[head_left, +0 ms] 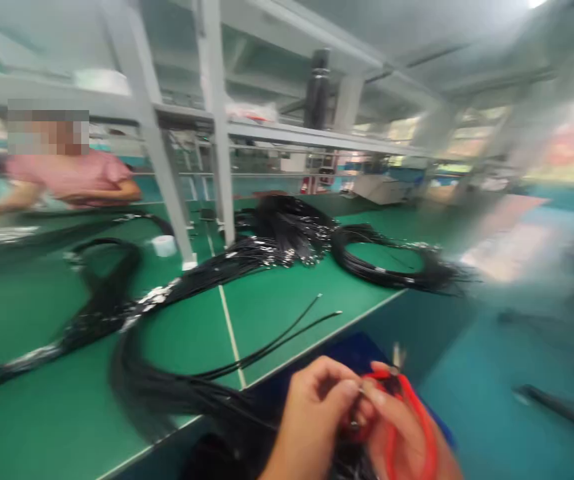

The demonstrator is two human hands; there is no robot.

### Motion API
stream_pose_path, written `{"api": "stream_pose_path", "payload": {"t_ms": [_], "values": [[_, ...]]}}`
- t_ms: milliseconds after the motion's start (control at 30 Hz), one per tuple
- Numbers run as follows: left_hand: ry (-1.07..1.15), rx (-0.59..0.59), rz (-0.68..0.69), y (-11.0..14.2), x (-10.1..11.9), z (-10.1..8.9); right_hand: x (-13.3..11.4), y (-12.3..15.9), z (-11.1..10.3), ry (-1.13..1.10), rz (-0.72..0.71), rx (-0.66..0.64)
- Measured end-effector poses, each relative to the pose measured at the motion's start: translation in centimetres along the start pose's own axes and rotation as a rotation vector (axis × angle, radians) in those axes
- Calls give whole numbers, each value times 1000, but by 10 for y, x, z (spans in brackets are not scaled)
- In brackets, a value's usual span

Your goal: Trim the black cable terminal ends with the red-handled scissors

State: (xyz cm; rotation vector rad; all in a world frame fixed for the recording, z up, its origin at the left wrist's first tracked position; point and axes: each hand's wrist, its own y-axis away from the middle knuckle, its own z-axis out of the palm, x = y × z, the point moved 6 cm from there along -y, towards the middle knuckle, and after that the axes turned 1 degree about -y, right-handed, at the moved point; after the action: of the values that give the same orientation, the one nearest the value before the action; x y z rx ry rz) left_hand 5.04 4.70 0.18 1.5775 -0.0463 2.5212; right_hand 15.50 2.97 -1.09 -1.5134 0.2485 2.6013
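Note:
Low in the picture, my left hand point(311, 413) is closed, its thumb and forefinger pinching something tiny and pale that I cannot make out. My right hand point(391, 427) meets it fingertip to fingertip. A red-handled hand tool point(429, 427) is tucked in the right hand, its short metal tips pointing up and away; blur hides whether it is pliers or scissors. Below the hands, dark strands show between the wrists. A thick bundle of black cables point(181, 393) runs from the table edge toward my lap, partly hidden by the left arm.
On the green table point(267, 293) lie more black cable bundles point(291, 227) with silvery ends and a coiled cable loop point(367, 270). A white roll point(163, 246) stands by a shelf post point(219, 133). A dark bottle point(318, 90) is on the shelf. Across the table sits a person in pink point(77, 177).

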Motion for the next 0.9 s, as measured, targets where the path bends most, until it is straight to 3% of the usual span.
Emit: {"api": "stream_pose_path", "payload": {"t_ms": [67, 133, 267, 367, 400, 467, 600, 667, 800, 900], "values": [[-140, 17, 74, -2, 8, -11, 2, -5, -2, -97, 70, 20], [-408, 104, 257, 2, 24, -20, 6, -7, 2, -221, 152, 30], [-1023, 92, 777, 21, 53, -2, 0, -4, 7, -217, 181, 78], [-1266, 100, 978, 26, 58, 6, -1, -4, 11, -248, 191, 55], [-1255, 126, 955, 25, 58, 3, 0, -5, 11, -282, 182, 44], [-1094, 114, 760, 16, 54, -5, 4, -6, 10, -321, 166, 24], [-529, -130, 241, 6, 21, -7, 17, -7, 11, -307, 211, -56], [-376, -146, 160, 6, 13, -6, 18, -7, 12, -283, 209, -81], [-368, -43, 123, 2, 11, -16, 3, -12, 10, -165, 115, -33], [-293, -74, 53, 1, 7, -16, -11, -14, 2, -70, 68, 0]]}}
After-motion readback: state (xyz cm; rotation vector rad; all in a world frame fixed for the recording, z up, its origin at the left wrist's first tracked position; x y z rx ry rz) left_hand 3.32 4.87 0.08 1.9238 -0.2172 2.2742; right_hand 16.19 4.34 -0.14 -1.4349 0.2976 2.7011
